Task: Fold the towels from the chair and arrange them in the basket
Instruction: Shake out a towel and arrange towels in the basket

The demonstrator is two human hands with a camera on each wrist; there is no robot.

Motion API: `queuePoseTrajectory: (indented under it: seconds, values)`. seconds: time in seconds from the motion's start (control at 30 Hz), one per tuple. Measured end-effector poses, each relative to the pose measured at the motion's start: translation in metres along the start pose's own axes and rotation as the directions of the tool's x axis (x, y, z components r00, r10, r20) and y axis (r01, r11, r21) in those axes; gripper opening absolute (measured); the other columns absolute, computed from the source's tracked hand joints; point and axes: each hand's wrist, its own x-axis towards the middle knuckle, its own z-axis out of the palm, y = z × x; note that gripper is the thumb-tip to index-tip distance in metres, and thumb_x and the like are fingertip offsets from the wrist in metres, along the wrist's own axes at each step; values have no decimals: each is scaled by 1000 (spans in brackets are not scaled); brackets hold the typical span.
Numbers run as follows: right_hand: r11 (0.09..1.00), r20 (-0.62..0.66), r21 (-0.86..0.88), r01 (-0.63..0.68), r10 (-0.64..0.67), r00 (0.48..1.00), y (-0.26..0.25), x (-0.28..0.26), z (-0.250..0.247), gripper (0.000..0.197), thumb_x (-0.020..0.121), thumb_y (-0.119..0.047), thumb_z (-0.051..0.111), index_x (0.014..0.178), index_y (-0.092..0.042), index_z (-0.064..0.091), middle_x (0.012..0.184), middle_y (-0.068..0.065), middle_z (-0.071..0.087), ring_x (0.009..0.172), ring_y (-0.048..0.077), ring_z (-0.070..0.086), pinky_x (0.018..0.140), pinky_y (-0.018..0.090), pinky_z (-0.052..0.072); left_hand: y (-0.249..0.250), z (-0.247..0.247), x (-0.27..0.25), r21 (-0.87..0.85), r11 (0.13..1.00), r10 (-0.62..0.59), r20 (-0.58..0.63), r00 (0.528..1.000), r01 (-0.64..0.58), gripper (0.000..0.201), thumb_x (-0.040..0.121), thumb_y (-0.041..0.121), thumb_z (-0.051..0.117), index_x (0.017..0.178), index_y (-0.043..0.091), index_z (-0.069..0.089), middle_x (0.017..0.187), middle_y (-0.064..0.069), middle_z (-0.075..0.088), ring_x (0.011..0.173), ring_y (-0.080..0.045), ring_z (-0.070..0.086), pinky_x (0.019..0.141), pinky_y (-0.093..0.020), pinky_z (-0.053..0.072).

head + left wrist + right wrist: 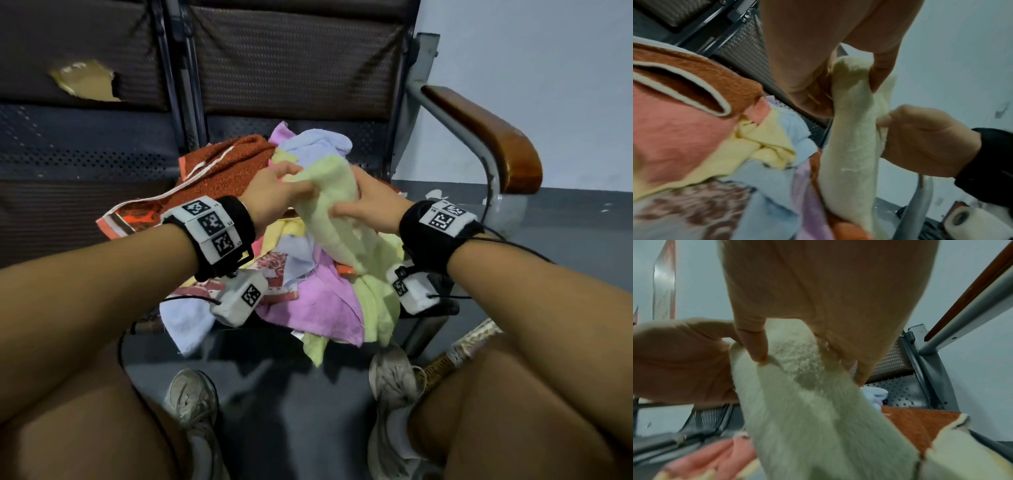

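A pale green towel (337,212) hangs bunched above the pile of towels (301,294) on the chair seat. My left hand (274,195) pinches its upper left part and my right hand (368,205) grips it just to the right, thumb on the near side. In the left wrist view the green towel (853,129) runs down between the left hand (818,78) and the right hand (920,142). In the right wrist view the right hand (818,321) holds the towel (807,410) from above, with the left hand (684,361) beside it. The basket is not in view.
The pile holds a rust-orange towel (226,171), pink (322,301), light blue (185,322) and yellow ones. The chair has a dark backrest (294,65) and a wooden armrest (486,133) on the right. My knees and shoes (191,401) are below, on grey floor.
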Motion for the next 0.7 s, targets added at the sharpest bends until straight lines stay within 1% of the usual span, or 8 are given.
queuePoseTrajectory:
  seconds: [0.1,0.17,0.27,0.3,0.37,0.47,0.57,0.7]
  values:
    - [991,-77,136,0,11,997,-23,-21,-7,34,71,-27,77,104,-26,71,97,-3,76,89,10,72,83,33,59,24,14,-16,-89,992,98,40,994,-94,20,76,5,69,88,20,64,87,-3,63,77,-16,61,68,-29,50]
    - [979,-129,203,-31,58,990,-25,-35,-16,33,74,-31,81,104,-20,74,97,-3,77,89,12,74,85,38,60,33,23,-24,-150,985,99,55,994,-90,23,83,8,67,103,17,61,94,-2,65,78,-13,62,64,-26,49]
    - [892,-173,451,-18,108,979,-17,-58,-40,29,84,-24,77,110,-13,72,103,1,77,95,17,74,79,33,61,27,43,-35,-53,998,-8,208,978,19,47,85,18,73,128,15,54,114,-3,71,96,-16,68,82,-30,54]
    - [854,-183,519,-26,140,973,-10,-67,-49,28,87,-23,75,112,-11,71,106,3,77,97,18,74,80,33,61,20,54,-39,14,999,-45,289,956,43,49,85,16,74,129,13,55,118,-5,71,102,-19,69,89,-33,55]
    - [817,-175,571,-77,213,961,10,-88,-72,31,91,-23,70,119,-11,67,112,4,75,102,21,72,88,38,60,4,83,-46,108,993,-89,447,890,45,37,86,10,72,122,10,63,116,-7,73,105,-22,70,89,-32,57]
    - [769,-148,621,-153,307,940,60,-132,-110,35,90,-22,66,123,-11,64,116,5,74,106,23,71,81,35,60,-10,142,-47,162,986,-129,564,815,44,26,87,9,71,111,17,67,111,-2,75,101,-19,72,87,-32,58]
    - [730,-233,648,-218,462,856,122,-189,-143,32,83,-21,68,114,-13,68,111,4,75,101,20,73,76,31,59,-26,220,-43,224,971,-213,676,705,79,34,89,10,70,122,13,64,118,-3,72,107,-22,70,94,-37,56]
    - [613,-295,726,-311,687,664,218,-268,-159,29,85,-21,70,112,-11,67,100,0,77,91,17,74,71,30,59,-64,330,-48,370,906,-414,666,621,207,39,89,9,65,127,1,60,119,-13,69,104,-32,69,95,-44,54]
